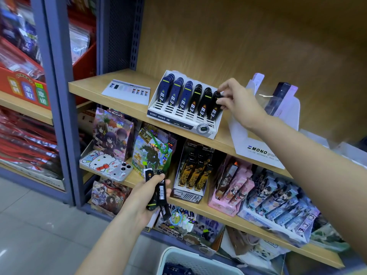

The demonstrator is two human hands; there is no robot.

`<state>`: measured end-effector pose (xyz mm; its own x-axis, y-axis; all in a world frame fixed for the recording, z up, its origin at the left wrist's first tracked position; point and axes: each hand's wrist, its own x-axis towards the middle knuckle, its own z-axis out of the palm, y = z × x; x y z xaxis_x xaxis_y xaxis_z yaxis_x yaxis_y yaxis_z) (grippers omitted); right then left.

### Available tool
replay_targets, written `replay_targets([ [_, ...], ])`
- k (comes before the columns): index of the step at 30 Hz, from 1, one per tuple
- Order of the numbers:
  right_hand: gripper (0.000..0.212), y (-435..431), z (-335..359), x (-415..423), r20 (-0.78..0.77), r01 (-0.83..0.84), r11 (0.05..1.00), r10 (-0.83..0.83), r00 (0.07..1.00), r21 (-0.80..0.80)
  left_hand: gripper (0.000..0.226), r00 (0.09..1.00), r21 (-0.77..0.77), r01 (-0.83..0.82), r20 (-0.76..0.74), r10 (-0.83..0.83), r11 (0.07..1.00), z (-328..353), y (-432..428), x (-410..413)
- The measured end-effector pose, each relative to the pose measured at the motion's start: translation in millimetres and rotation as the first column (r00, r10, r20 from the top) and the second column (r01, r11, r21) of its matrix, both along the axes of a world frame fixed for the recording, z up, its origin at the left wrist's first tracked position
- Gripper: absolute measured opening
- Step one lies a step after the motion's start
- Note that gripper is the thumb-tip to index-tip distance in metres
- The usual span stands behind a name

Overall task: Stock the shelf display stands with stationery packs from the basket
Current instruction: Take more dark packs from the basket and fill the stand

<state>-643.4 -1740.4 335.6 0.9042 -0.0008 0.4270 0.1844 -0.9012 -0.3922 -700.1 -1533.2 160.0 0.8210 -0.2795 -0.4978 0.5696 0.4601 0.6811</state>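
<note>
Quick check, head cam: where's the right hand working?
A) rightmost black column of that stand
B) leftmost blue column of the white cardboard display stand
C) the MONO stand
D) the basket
A: the right hand pinches a slim black pack at the rightmost column of the white cardboard display stand, while the left hand holds a bunch of spare black packs lower down.

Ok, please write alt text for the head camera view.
A right hand pinches a black pack at the rightmost column of a white display stand on a wooden shelf; the left hand grips spare packs below.
</note>
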Motion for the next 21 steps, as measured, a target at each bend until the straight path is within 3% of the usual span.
replay_targets([
  [6, 0.007, 1, -8, -1, 0.114, 0.023, 0.992, -0.009, 0.993, -0.122, 0.020, 1.000, -0.023, 0.006, -0.008, -0.006, 1.000, 2, -1, -1],
  [13, 0.030, 7, -21, -14, 0.152, 0.115, 0.976, -0.087, 0.984, -0.185, 0.027, 0.999, 0.055, 0.023, 0.039, -0.025, 0.998, 3, 0, -4],
  [17, 0.025, 24, -42, -42, 0.260, 0.114, 0.992, -0.096, 0.961, -0.057, 0.026, 0.995, 0.101, 0.043, 0.085, -0.051, 0.994, 5, -1, -6],
  [19, 0.018, 35, -62, -62, 0.159, 0.002, 1.000, 0.001, 0.987, -0.020, 0.026, 0.993, 0.125, 0.059, 0.098, -0.072, 0.990, 7, -3, -8],
  [21, 0.019, 46, -87, -78, -0.052, -0.074, 0.997, 0.073, 0.996, -0.023, 0.026, 0.989, 0.156, 0.084, 0.111, -0.102, 0.984, 8, -3, -10],
])
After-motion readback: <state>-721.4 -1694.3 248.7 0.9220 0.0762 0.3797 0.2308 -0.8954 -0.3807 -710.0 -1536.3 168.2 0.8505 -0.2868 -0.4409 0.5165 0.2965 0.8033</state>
